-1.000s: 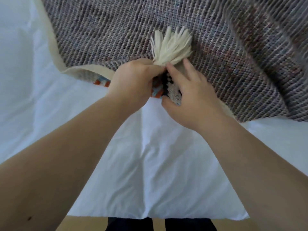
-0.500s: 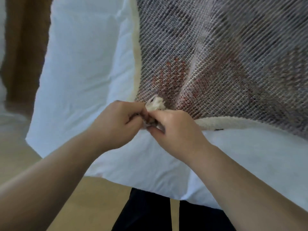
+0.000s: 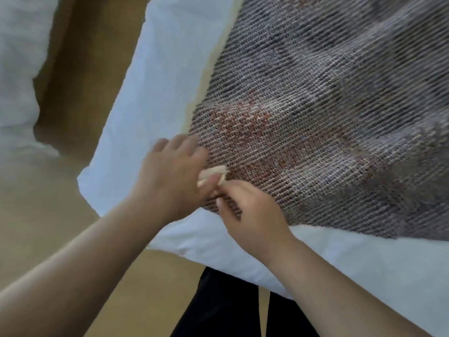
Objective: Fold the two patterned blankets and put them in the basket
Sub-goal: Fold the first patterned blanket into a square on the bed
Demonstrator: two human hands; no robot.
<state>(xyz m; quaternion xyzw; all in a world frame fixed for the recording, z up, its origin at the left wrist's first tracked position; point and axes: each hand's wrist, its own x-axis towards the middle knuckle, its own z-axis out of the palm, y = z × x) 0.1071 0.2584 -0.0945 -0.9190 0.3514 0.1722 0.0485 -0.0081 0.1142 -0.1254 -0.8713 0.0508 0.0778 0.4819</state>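
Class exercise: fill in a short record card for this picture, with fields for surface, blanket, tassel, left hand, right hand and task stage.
surface: white sheet over a bed, tan floor beside it
blanket: woven blanket, grey with reddish patches, spread on the sheet
tassel: cream tassel at the near corner, between the hands
left hand: left hand on the corner, fingers extended over the edge
right hand: right hand pinches the corner by the tassel
task stage: fold not finished; no basket in view

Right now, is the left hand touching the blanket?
Touching. In the head view the left hand lies on the corner of the blanket, fingers spread over the weave, with the cream tassel against it.
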